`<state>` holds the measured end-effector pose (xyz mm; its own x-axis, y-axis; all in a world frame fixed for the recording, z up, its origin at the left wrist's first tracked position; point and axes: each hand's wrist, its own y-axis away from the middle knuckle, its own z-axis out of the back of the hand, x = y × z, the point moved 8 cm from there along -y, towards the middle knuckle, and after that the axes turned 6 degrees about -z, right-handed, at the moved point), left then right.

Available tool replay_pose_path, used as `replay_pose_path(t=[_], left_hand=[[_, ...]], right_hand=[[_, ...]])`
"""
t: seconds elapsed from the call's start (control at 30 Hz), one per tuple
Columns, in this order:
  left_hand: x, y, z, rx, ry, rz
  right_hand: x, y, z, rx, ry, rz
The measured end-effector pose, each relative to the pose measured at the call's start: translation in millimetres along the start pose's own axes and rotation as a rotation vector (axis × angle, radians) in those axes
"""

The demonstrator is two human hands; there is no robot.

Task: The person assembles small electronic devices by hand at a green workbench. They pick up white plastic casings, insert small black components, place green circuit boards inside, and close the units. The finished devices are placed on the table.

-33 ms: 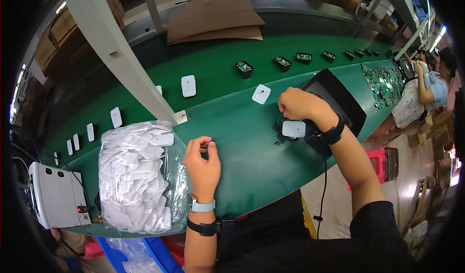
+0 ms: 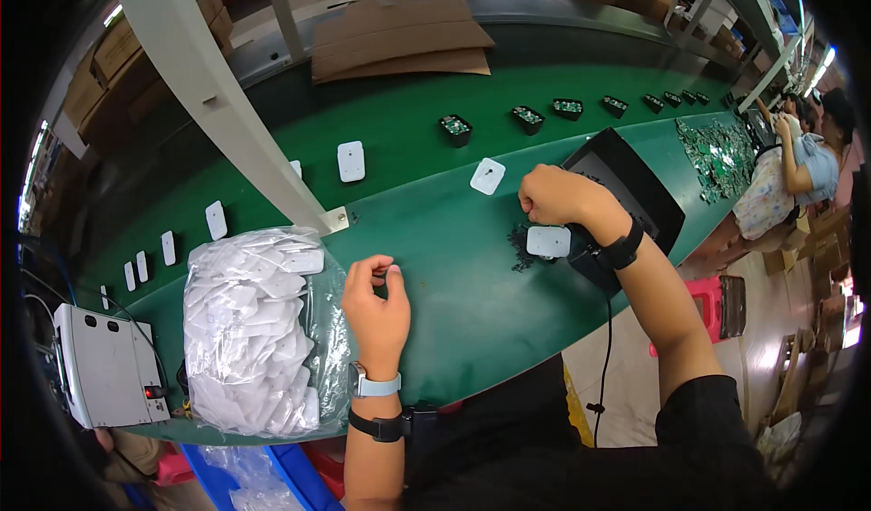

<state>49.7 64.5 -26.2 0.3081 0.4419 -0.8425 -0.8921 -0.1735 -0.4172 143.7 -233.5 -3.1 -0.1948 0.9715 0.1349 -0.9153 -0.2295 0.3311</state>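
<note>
1. Far left: a grey box-shaped machine [image 2: 107,366] sits at the bench end, beside a clear plastic bag [image 2: 259,339] heaped with white plastic covers, kept close to the person's left side, likely as stock within easy reach.
2. Left hand [image 2: 376,307] rests on the green belt [image 2: 435,239] just right of the bag, fingers curled in, thumb and forefinger pinched together; whether a small part is between them cannot be told.
3. Single white covers [image 2: 350,161] lie spaced along the belt's far lane; one more [image 2: 487,175] lies near the middle.
4. Right hand [image 2: 558,198] is closed in a loose fist, knuckles down, just above a white cover [image 2: 548,241] lying flat on a dark patch at the edge of a black tray [image 2: 635,184]. Hand appears to hover over it, not gripping it.
5. Small black housings [image 2: 455,128] run in a row toward the right.
6. Far right: a pile of green circuit boards [image 2: 721,153], another worker [image 2: 798,171] seated beyond it.
</note>
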Motion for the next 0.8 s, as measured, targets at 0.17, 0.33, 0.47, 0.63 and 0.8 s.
replay_pose_path(t=[0.17, 0.33, 0.47, 0.63, 0.8], left_hand=[[-1.8, -0.7, -3.3, -0.018, 0.014, -0.05], [-2.1, -0.4, -2.8, -0.014, 0.009, -0.031], [-2.1, -0.2, -2.6, -0.002, 0.004, -0.019], [-6.3, -1.8, -2.3, -0.018, 0.005, -0.043], [-6.0, -1.5, -0.2, -0.033, -0.005, -0.063]], right_hand=[[-8.6, -1.4, -8.2, 0.021, -0.01, 0.011], [8.1, 1.6, 0.3, 0.001, -0.087, 0.098], [18.3, -2.1, -4.4, 0.041, -0.066, 0.149], [12.9, -6.3, -10.2, 0.0, 0.021, 0.126], [16.7, 0.8, 12.2, -0.082, -0.051, 0.146]])
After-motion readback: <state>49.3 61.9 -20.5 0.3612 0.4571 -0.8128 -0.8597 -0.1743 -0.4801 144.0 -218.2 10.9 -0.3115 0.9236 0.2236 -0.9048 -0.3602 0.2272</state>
